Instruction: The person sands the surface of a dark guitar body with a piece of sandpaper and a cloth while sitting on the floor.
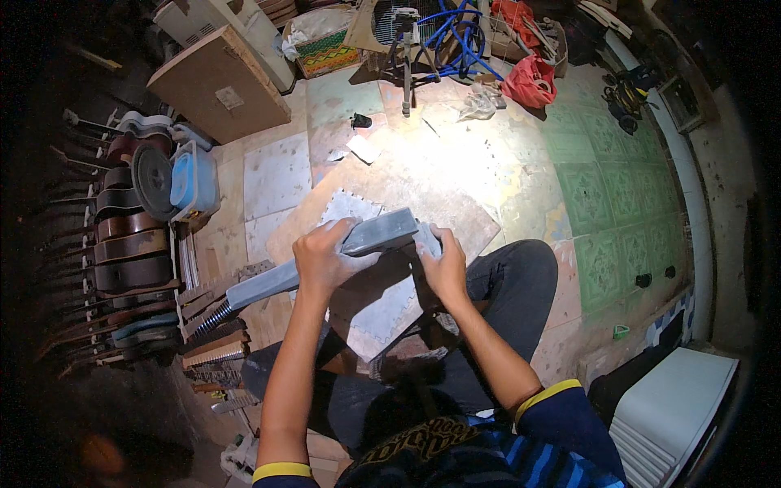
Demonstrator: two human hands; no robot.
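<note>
My left hand (324, 250) is closed round a long grey, dusty bar (381, 228) that lies diagonally in front of me, with a ribbed coil (211, 317) toward its lower left end. At the bar's upper right end, my right hand (441, 262) pinches a small grey piece (425, 237); whether it is separate from the bar is hard to tell. Beneath the hands lie pale mats with jigsaw edges (374, 317) on a worn square board (455, 207).
Stringed instruments (130, 244) line the left side beside a plastic tub (191, 195). A cardboard panel (203, 85), blue hose (455, 37) and red bag (529, 81) sit at the back. Green tiles (602, 203) run along the right, near a white cabinet (675, 407).
</note>
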